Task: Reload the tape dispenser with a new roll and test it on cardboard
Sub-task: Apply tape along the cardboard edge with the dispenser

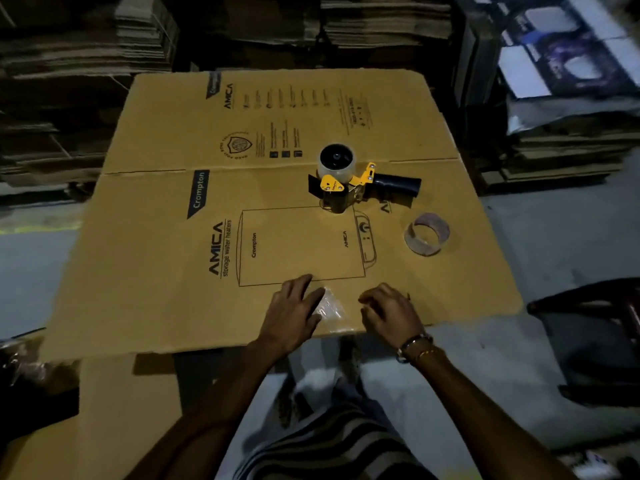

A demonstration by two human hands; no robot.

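Two hands laid at the near edge of the cardboard sheet (pixel 156 237), left hand (pixel 291 315) flat on a clear tape strip (pixel 329 306), right hand (pixel 388 315) loosely curled, nothing held, empty tape core (pixel 427 237) farther right, loaded tape dispenser (pixel 346 180) beyond, at mid-sheet.

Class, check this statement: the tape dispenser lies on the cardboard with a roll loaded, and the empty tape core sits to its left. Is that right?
Not quite. The head view shows the empty tape core right of the tape dispenser, nearer the person; the dispenser does lie on the cardboard with a roll loaded.
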